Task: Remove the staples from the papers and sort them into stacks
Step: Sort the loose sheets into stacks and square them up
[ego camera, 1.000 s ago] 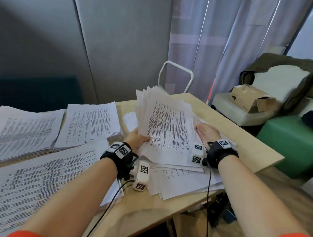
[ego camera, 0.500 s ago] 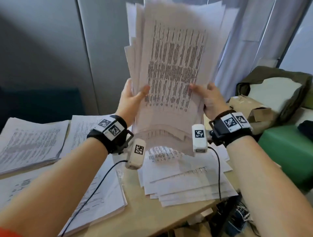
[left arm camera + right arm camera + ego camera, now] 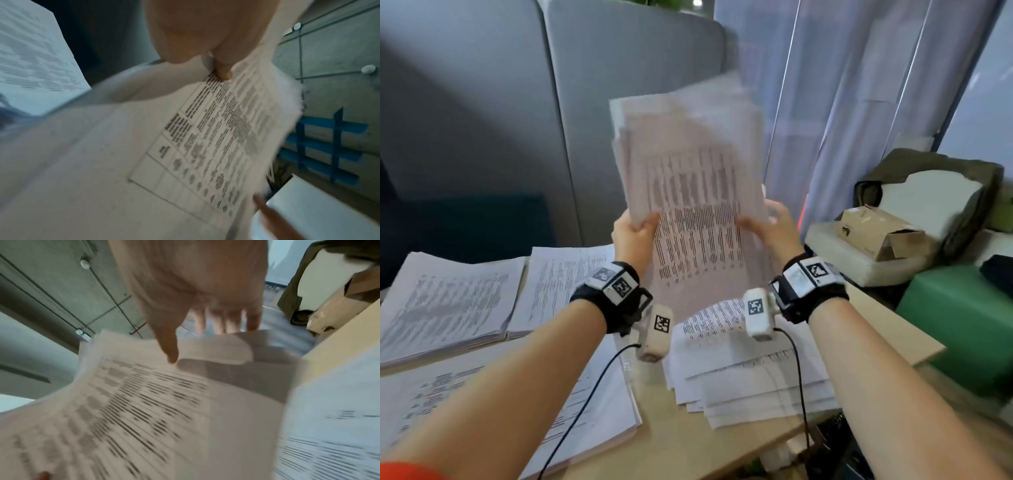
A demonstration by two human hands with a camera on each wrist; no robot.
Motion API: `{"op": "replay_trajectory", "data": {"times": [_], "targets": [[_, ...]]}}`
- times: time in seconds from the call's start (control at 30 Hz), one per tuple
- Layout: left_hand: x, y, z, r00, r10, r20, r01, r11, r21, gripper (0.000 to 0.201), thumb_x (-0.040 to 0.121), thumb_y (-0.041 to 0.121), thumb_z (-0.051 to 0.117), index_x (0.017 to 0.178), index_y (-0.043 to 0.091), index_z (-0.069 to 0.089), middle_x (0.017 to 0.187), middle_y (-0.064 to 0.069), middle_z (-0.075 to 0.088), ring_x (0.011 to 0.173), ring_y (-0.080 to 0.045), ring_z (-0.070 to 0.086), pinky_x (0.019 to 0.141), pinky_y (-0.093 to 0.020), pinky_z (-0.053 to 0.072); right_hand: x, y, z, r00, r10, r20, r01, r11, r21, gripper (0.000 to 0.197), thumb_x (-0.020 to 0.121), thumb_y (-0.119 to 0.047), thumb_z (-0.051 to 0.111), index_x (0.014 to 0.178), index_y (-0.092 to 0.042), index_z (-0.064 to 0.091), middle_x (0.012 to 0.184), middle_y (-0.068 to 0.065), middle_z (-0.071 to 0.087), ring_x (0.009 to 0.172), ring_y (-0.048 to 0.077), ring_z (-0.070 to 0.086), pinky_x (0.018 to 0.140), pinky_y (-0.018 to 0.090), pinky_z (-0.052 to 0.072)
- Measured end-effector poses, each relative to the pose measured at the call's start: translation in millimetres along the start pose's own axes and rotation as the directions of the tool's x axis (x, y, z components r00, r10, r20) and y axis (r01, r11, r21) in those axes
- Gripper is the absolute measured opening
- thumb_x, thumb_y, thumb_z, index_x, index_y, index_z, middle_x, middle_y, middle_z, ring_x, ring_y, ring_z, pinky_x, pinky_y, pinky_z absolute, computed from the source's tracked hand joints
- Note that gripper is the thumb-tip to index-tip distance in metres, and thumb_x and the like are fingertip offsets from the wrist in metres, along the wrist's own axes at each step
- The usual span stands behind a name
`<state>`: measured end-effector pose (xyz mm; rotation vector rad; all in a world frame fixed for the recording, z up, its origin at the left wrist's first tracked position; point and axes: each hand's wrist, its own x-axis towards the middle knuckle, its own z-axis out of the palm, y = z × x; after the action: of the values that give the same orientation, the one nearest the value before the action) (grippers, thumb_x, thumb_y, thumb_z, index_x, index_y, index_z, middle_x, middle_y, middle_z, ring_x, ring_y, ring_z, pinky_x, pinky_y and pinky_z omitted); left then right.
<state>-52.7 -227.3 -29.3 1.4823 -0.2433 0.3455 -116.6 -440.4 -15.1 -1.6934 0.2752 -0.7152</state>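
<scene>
While three sorted stacks (image 3: 448, 305) lie at left, both hands (left hand (image 3: 631, 236), right hand (image 3: 774, 228)) grip a raised sheaf (image 3: 691, 205); loose papers (image 3: 750, 383) remain unsorted.

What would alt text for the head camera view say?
Both hands, left hand and right hand, hold a blurred sheaf of printed papers upright above a wooden table that carries several paper stacks.
</scene>
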Motion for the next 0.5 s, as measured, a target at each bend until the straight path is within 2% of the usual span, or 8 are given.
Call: {"op": "replay_trajectory", "data": {"times": [0.07,0.1,0.13,0.2,0.23,0.33,0.4,0.5], "targets": [[6.6,7.9,-6.7,0.992,-0.091,-0.088,0.072,0.978,-0.194,0.016,0.092,0.013,0.064,0.108,0.01,0.062,0.098,-0.009,0.065,0.094,-0.025,0.064,0.088,-0.041,0.054,8.1,23.2,-5.5,0.978,0.106,-0.179,-0.112,0.993,-0.025,0.097,0.057,-0.047,0.09,0.136,-0.012,0.045,0.134,0.01,0.056,0.122,0.024,0.055,0.105,0.044,0.044],[8.9,8.6,-8.6,0.983,-0.141,-0.116,0.101,0.949,-0.299,0.024,0.091,0.014,0.065,0.113,0.007,0.059,0.102,-0.01,0.065,0.102,-0.029,0.064,0.09,-0.041,0.054,4.2,31.9,-5.5,0.962,0.209,-0.178,-0.207,0.978,0.029,0.118,0.046,-0.058,0.09,0.142,-0.013,0.039,0.137,0.007,0.054,0.125,0.024,0.054,0.104,0.045,0.044],[9.5,7.8,-9.4,0.969,-0.202,-0.14,0.139,0.921,-0.364,0.031,0.09,0.018,0.066,0.117,0.007,0.056,0.107,-0.011,0.064,0.107,-0.031,0.063,0.093,-0.042,0.052,-0.6,39.9,-2.4,0.941,0.335,-0.057,-0.326,0.937,0.124,0.123,0.041,-0.064,0.088,0.141,-0.014,0.039,0.133,0.008,0.055,0.12,0.026,0.058,0.1,0.045,0.048],[3.3,0.4,-7.1,0.937,-0.313,-0.154,0.24,0.898,-0.369,0.046,0.09,0.028,0.067,0.126,0.006,0.051,0.12,-0.013,0.062,0.114,-0.031,0.06,0.096,-0.041,0.05,-19.4,38.8,9.4,0.849,0.429,0.309,-0.514,0.806,0.292,0.089,0.059,-0.052,0.087,0.132,-0.013,0.053,0.122,0.016,0.062,0.107,0.03,0.067,0.092,0.043,0.052],[-1.3,-4.5,-5.5,0.929,-0.351,-0.119,0.288,0.886,-0.363,0.053,0.089,0.032,0.067,0.13,0.003,0.049,0.125,-0.015,0.061,0.115,-0.03,0.06,0.094,-0.039,0.051,-26.0,37.8,15.6,0.827,0.414,0.379,-0.543,0.762,0.352,0.066,0.07,-0.039,0.084,0.125,-0.011,0.06,0.118,0.018,0.066,0.104,0.031,0.068,0.095,0.045,0.051],[-11.1,-19.1,-10.7,0.899,-0.417,0.135,0.432,0.794,-0.428,0.062,0.086,0.028,0.071,0.135,-0.002,0.047,0.12,-0.017,0.064,0.104,-0.028,0.066,0.081,-0.034,0.057,-31.6,38.6,20.9,0.833,0.374,0.408,-0.525,0.768,0.366,0.044,0.071,-0.024,0.078,0.108,-0.002,0.068,0.107,0.02,0.071,0.102,0.035,0.066,0.098,0.05,0.048],[-8.6,-20.1,-31.3,0.921,-0.354,0.163,0.389,0.815,-0.428,0.048,0.092,0.016,0.063,0.131,-0.007,0.049,0.107,-0.015,0.066,0.089,-0.02,0.069,0.067,-0.026,0.057,-28.4,41.1,9.5,0.872,0.322,0.368,-0.453,0.816,0.359,0.045,0.067,-0.026,0.084,0.102,-0.001,0.07,0.105,0.019,0.072,0.1,0.037,0.067,0.09,0.048,0.052],[-0.4,-21.8,-76.8,0.954,-0.261,0.15,0.298,0.884,-0.36,0.041,0.094,0.004,0.054,0.134,-0.006,0.047,0.113,-0.013,0.064,0.086,-0.011,0.069,0.068,-0.019,0.055,-18.8,48.9,-19.1,0.931,0.222,0.291,-0.324,0.871,0.369,0.034,0.067,-0.022,0.083,0.094,-0.003,0.073,0.1,0.017,0.074,0.093,0.034,0.071,0.083,0.042,0.057]]}}
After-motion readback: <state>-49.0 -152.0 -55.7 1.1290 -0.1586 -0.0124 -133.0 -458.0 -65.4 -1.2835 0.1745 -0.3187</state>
